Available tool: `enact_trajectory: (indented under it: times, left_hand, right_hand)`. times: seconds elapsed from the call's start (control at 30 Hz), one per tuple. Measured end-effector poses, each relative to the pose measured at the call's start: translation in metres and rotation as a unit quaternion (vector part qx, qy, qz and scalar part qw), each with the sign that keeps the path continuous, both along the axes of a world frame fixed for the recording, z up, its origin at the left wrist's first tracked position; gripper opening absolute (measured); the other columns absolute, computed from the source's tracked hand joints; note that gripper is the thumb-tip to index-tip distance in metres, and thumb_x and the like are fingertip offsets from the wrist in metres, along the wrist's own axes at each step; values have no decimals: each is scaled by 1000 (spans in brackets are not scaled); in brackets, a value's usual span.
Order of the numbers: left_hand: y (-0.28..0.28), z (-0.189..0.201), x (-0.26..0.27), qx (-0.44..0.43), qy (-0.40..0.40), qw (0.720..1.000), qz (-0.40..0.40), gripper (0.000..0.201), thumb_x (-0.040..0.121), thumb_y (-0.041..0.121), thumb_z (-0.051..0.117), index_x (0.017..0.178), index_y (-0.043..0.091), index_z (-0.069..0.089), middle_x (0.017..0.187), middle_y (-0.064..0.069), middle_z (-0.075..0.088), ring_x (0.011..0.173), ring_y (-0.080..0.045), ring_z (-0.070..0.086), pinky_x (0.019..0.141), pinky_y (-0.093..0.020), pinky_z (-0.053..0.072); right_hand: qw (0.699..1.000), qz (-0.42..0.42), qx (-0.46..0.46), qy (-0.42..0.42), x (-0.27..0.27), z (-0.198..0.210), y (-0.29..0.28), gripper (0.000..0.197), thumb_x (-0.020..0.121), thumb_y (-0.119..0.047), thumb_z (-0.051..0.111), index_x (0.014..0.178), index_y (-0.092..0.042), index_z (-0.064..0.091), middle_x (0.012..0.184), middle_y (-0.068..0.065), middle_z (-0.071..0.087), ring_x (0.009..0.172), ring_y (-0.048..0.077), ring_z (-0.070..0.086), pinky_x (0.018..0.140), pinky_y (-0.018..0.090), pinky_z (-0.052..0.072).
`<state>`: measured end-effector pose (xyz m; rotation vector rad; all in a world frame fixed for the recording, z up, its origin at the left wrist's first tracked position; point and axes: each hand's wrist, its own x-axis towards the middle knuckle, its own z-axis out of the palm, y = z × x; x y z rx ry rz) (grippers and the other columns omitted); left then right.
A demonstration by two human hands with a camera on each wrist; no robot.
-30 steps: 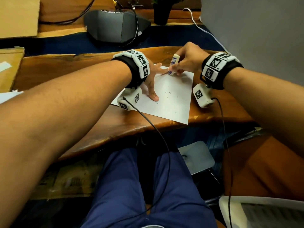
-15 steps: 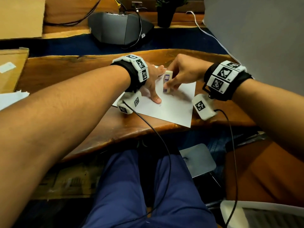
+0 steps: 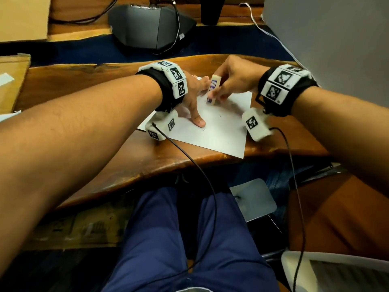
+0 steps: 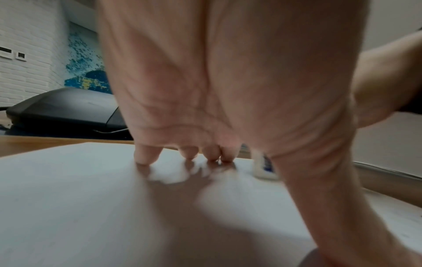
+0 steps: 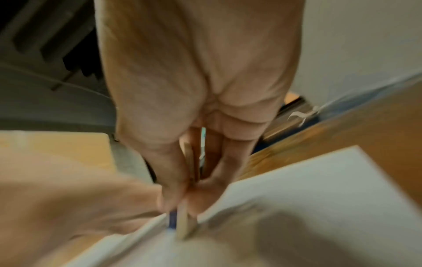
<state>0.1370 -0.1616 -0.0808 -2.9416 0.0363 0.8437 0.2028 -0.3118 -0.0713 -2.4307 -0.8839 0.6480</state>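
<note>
Right hand (image 3: 233, 81): pinched the eraser (image 3: 212, 89) between thumb and fingers.
Eraser: stood near upright, lower end on the far part of the sheet of paper (image 3: 223, 133), just beside the left hand (image 3: 192, 100).
Left hand: fingers straight and spread, tips pressed on the sheet; gripped nothing.
Sheet: lay flat on the wooden desk (image 3: 94, 91), near its front edge.

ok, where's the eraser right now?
In the head view the eraser stands on end on the white paper, pinched by the right hand, just right of the left hand, which presses the sheet flat.
</note>
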Motion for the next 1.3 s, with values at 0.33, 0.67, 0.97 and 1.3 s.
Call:
enact_trajectory:
  times: [0.33,0.67,0.97,1.3]
  left_hand:
    - [-2,2,-2,10,-3,1000,-3,138,54,77,74,154,35,-10,165,1,5,147,-32,21,116,-52,23]
    - [-5,5,-4,12,1,1000,1,132,61,73,73,153,34,-14,164,6,-4,149,-30,17,116,-50,21]
    - [0,2,0,17,2,1000,10,144,49,80,75,153,37,-13,164,-4,10,145,-35,25,111,-56,29]
    - [3,-3,4,3,-1,1000,2,142,51,79,75,153,37,-14,165,2,5,148,-32,18,116,-56,22]
  right_hand:
    - [1000,3,-4,22,2,0,-4,22,83,-20,78,102,-9,76,93,4,77,77,12,75,66,19,58]
    - [999,4,-16,44,11,2,-3,22,82,-21,79,102,-12,76,92,3,77,78,14,75,67,21,59]
    - [999,-5,-8,32,-6,-4,0,20,83,-19,79,100,-9,76,89,4,77,75,14,75,60,17,56]
    - [997,-47,10,-54,-13,-6,2,21,81,-25,81,97,-11,77,86,3,76,74,12,74,64,21,58]
